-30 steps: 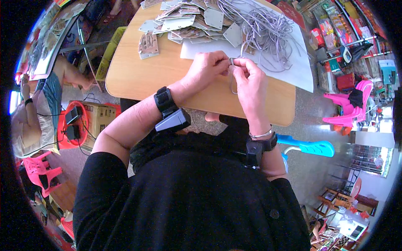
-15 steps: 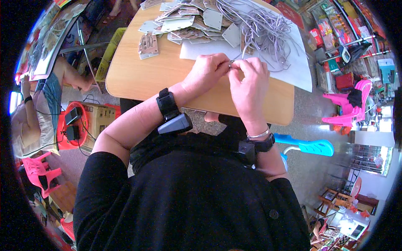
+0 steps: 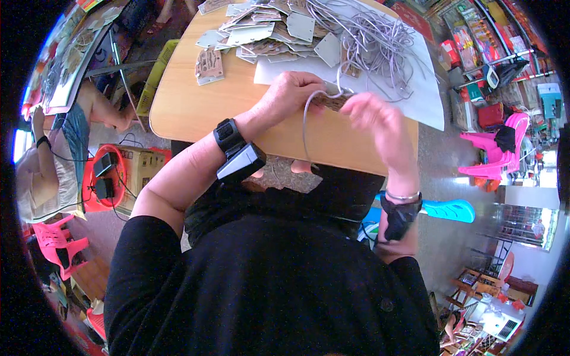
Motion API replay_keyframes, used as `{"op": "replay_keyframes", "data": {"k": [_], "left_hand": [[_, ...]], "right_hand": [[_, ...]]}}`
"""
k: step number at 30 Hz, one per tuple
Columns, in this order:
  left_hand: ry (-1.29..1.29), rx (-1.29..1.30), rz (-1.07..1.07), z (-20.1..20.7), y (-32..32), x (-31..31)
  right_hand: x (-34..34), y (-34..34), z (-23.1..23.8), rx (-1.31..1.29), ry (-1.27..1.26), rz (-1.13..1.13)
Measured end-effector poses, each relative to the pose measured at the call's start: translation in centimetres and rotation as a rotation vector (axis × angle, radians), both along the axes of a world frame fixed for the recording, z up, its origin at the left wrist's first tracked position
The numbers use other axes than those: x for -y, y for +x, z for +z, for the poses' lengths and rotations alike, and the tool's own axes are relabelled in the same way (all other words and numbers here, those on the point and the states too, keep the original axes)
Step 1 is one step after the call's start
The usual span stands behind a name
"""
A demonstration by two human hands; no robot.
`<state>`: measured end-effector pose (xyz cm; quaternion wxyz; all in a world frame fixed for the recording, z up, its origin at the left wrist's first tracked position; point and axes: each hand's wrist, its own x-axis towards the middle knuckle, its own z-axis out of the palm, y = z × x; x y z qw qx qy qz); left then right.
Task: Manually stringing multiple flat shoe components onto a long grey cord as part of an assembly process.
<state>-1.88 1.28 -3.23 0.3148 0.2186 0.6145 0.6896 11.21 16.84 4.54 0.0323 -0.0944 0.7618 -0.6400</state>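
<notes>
In front of the table's near edge, my left hand (image 3: 292, 94) is closed, its fingertips pinching a small flat brown board (image 3: 333, 102). A grey cord (image 3: 306, 121) crosses the board, bends by my left fingertips and hangs down in a loose curve. My right hand (image 3: 380, 118) is raised just right of the board, with its fingers bent and smeared by motion; whether they hold anything does not show. Beyond my hands lie a heap of flat boards (image 3: 300, 26), brown on one face and pale on the other, and a tangle of grey cords (image 3: 380, 44).
A white sheet (image 3: 424, 101) lies under the cords on the wooden table (image 3: 184, 113). Two boards (image 3: 209, 65) lie apart on the left. A person (image 3: 44, 172) sits at the left near a red tub (image 3: 119, 190). Pink chairs (image 3: 504, 148) stand at the right.
My hands have parted: the right moved right and toward me, away from the left fingertips. The grey cord now shows as a hanging loop, and the brown board has come into sight.
</notes>
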Motion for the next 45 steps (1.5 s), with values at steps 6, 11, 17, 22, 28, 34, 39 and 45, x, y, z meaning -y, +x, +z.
{"op": "replay_keyframes", "data": {"k": [6,11,17,22,28,34,39,45], "left_hand": [[-0.039,-0.181,-0.187,0.3,0.8,0.4],[-0.060,-0.187,-0.234,0.6,0.8,0.7],[-0.062,-0.149,-0.289,1.2,1.0,0.9],[-0.107,-0.218,-0.276,1.5,1.0,1.1],[-0.016,-0.179,-0.328,0.7,0.7,0.9],[0.087,-0.039,-0.289,1.2,0.8,0.9],[0.039,-0.051,-0.318,1.3,0.6,1.0],[-0.016,-0.085,-0.323,1.3,0.5,1.1]], "right_hand": [[-0.6,-2.8,-2.1,-0.224,0.447,-0.542],[-3.1,-3.6,-1.6,0.038,-0.366,-0.493],[-8.9,-2.3,1.7,-0.208,-0.665,-0.601],[-7.9,-1.9,2.1,-0.215,-0.762,-0.822],[-9.4,-1.1,-0.4,-0.016,-0.630,-0.571],[-3.2,-0.9,-2.7,0.017,0.317,-0.323],[-1.6,-0.7,-2.3,0.119,0.161,-0.305],[-1.7,-1.2,-3.3,-0.043,0.321,-0.253]]}}
